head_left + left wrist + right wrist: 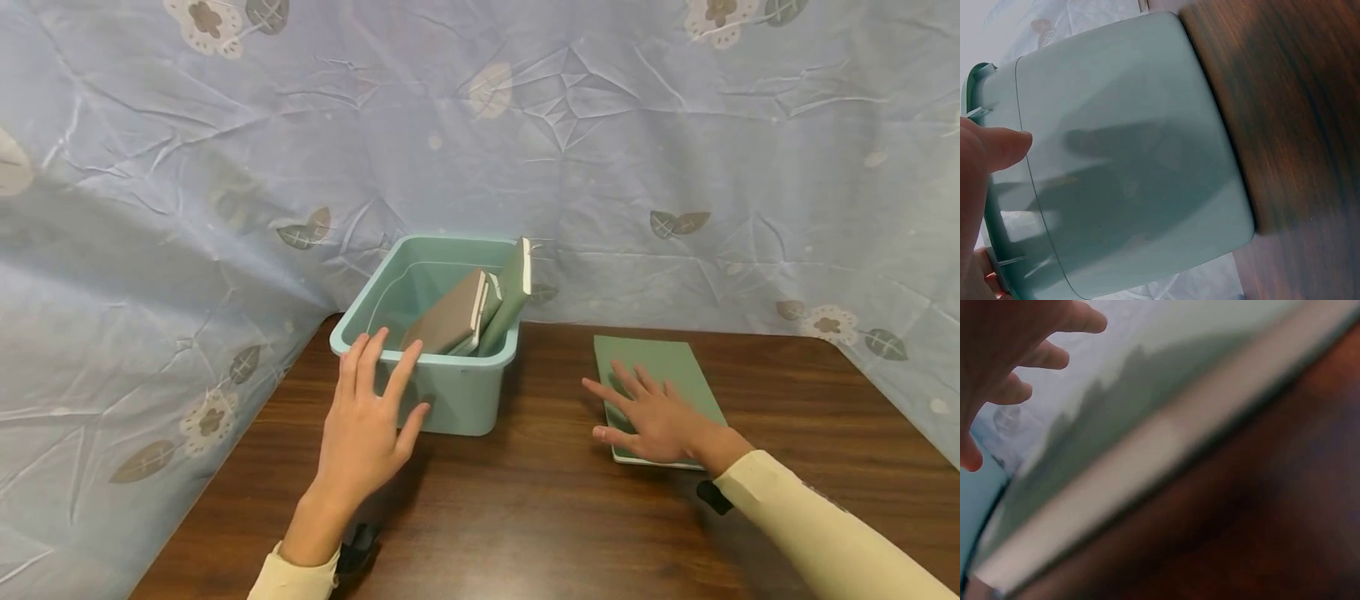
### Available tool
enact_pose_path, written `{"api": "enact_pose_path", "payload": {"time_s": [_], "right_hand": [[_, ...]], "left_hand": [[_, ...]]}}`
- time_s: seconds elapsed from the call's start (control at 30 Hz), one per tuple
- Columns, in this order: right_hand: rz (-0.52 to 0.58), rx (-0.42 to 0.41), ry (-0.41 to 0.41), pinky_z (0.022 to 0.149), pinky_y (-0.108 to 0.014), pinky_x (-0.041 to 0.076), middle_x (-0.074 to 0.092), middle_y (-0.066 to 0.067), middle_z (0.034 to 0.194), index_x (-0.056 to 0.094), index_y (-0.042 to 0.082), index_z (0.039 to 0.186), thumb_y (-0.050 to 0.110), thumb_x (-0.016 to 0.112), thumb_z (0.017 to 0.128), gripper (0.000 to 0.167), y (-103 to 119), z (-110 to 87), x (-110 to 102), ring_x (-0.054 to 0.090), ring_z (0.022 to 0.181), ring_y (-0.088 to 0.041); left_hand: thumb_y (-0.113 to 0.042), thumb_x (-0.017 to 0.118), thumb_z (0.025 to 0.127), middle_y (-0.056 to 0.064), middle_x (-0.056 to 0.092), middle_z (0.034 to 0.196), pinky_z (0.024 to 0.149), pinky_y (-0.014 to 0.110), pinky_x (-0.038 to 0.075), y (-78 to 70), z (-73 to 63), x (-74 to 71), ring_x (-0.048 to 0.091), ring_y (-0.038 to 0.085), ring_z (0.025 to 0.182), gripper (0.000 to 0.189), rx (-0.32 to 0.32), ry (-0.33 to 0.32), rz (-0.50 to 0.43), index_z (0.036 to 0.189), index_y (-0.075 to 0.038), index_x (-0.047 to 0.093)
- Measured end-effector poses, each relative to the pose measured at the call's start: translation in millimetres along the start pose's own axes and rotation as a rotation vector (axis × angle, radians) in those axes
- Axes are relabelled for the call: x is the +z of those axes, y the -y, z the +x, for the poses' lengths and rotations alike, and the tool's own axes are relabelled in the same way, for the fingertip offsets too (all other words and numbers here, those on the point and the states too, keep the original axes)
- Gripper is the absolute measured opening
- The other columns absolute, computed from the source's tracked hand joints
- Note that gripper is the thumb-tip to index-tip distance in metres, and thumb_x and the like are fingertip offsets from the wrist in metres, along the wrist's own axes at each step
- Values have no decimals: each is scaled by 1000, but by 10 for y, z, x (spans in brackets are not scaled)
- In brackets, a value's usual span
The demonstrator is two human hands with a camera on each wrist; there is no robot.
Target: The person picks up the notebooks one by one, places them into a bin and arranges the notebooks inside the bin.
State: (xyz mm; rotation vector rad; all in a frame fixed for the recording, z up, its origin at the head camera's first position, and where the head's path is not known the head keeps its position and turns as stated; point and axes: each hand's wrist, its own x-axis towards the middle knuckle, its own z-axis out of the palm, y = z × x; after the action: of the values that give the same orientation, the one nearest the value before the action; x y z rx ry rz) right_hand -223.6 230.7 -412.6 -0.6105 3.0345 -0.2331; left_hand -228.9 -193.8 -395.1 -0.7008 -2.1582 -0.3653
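My left hand (pixel 363 437) is at the near left corner of a light teal plastic bin (pixel 457 400), its fingers spread by the rim and holding nothing. In the left wrist view the thumb (pixel 1007 147) lies in front of the bin's wall (pixel 1135 175); whether it touches cannot be told. A green book (pixel 660 354) lies flat on the table to the right of the bin. Over its cover is my right hand (pixel 656 425), fingers apart and gripping nothing. The right wrist view shows the fingers raised off the book, whose pale page edge (pixel 1147 450) is blurred.
Inside the bin lean a brown book (pixel 448 315), a taller green book (pixel 513 292) that sticks out above the rim, and another green one (pixel 491 300) between them. The dark wooden table (pixel 525 517) ends at a floral cloth (pixel 585 167) behind and to the left.
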Motion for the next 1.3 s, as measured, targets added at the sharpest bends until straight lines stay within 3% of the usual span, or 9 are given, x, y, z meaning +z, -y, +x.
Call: {"api": "enact_pose_path", "payload": {"time_s": [0.1, 0.23, 0.63, 0.8, 1.03, 1.3], "right_hand": [[44, 39, 57, 115, -89, 15, 11, -23, 178, 28, 34, 169, 68, 45, 105, 74, 9, -43, 106, 13, 160, -60], [83, 73, 110, 116, -90, 8, 6, -21, 179, 29, 34, 169, 71, 45, 104, 76, 15, -62, 163, 4, 161, -59], [53, 78, 140, 111, -94, 10, 6, -20, 179, 30, 34, 169, 78, 51, 97, 87, 49, -99, 135, 5, 162, -58], [19, 74, 156, 108, -95, 18, 9, -20, 179, 31, 34, 168, 79, 53, 96, 88, 42, -95, 81, 11, 160, -60], [-58, 54, 198, 101, -87, 40, 17, -23, 177, 33, 32, 168, 80, 52, 95, 89, 58, -82, -15, 24, 152, -69], [-118, 36, 232, 99, -77, 50, 25, -28, 173, 36, 25, 167, 75, 52, 99, 86, 89, -73, -50, 35, 142, -74]], "left_hand": [[-24, 85, 87, 29, 37, 164, 125, 63, 32, -5, -5, 3, 34, 50, 152, 85, -9, 22, -2, 161, -17, 45], [-23, 86, 85, 30, 38, 163, 123, 64, 35, -13, -3, 3, 36, 51, 150, 86, 7, -9, -2, 161, -16, 46], [-20, 87, 83, 31, 40, 162, 122, 63, 36, -17, -12, 5, 38, 52, 148, 87, 22, -44, -6, 160, -15, 47], [-21, 86, 83, 31, 40, 162, 123, 64, 35, -13, -9, 7, 38, 52, 148, 87, 25, -44, 0, 160, -15, 47], [-24, 84, 87, 30, 36, 164, 126, 61, 31, -1, -9, 0, 35, 51, 150, 85, 3, 7, 10, 161, -16, 45], [-22, 86, 84, 31, 38, 163, 123, 62, 35, 6, -11, 17, 38, 53, 148, 86, 21, -27, 12, 161, -16, 46]]}}
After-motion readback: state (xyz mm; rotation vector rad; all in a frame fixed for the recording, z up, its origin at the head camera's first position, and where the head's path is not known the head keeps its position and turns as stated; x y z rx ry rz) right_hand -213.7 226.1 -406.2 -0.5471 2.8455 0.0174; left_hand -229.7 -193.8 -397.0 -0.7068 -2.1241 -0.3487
